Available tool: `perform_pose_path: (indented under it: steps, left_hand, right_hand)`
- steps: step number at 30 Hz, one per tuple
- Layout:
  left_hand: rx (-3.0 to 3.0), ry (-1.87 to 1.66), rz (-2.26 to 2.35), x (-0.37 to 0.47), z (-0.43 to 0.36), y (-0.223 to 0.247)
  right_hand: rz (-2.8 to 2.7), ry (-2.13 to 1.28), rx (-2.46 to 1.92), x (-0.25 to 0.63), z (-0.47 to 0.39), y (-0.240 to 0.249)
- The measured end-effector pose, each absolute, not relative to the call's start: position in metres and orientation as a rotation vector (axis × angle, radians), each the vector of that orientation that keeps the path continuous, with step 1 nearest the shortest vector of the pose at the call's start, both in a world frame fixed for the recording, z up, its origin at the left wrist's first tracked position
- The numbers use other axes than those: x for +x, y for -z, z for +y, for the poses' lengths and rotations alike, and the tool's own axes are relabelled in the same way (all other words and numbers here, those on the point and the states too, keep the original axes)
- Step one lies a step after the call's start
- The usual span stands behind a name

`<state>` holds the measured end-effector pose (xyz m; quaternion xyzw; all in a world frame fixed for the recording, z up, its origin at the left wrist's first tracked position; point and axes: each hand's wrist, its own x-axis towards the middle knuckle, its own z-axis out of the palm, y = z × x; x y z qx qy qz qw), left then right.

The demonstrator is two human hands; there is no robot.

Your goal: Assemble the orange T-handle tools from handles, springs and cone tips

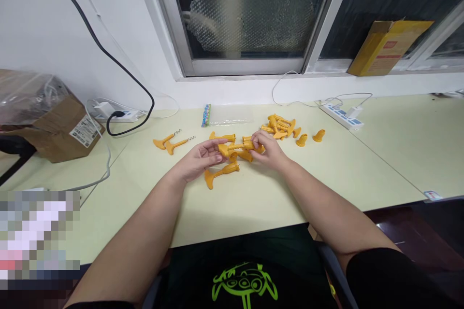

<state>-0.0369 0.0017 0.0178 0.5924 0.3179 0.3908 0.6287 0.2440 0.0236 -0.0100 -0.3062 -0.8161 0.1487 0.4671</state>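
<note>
Between my two hands is a yellow plastic corkscrew (235, 147), lying roughly level above the table. My left hand (203, 157) is closed round its T-shaped handle. At the other end, the fingers of my right hand (268, 149) grip the ribbed sleeve. Right beneath and behind it lie more yellow corkscrew pieces, partly hidden by my hands. Closer to me, another corkscrew (223, 173) with its sleeve on rests on the table. To the left lie two handles with bare metal screws, one of them a yellow handle (176, 146).
A pile of yellow corkscrew parts (281, 125) lies to the right, with two loose sleeves, one a small sleeve (319, 135). Behind are a clear plastic bag (232, 115) and a power strip (340, 115). A cardboard box (68, 125) and cables stand at the left.
</note>
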Motion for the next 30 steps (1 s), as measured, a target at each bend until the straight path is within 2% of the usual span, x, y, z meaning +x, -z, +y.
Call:
perform_pose_path:
  steps: [8, 12, 16, 21, 25, 30]
  left_hand:
    - [1.471, -1.143, 0.997, -0.030, 0.005, -0.014]
    - [1.131, -1.177, 1.038, -0.026, 0.009, -0.014]
    - [0.722, -1.355, 1.077, -0.039, 0.021, -0.022]
    - [0.850, -1.664, 1.391, -0.086, 0.041, -0.020]
    - [1.047, -1.418, 1.843, -0.120, 0.049, -0.008]
    - [1.275, -1.094, 2.065, -0.136, 0.048, -0.003]
  right_hand:
    - [-2.045, -0.425, -0.698, 0.235, 0.017, 0.011]
    - [-2.137, -0.249, -0.665, 0.229, 0.012, 0.006]
    - [-2.048, 0.007, -0.827, 0.236, 0.014, -0.001]
    - [-1.755, -0.060, -1.224, 0.279, 0.028, -0.010]
    - [-1.705, -0.222, -1.668, 0.320, 0.039, -0.011]
    - [-1.618, -0.386, -2.112, 0.342, 0.043, -0.011]
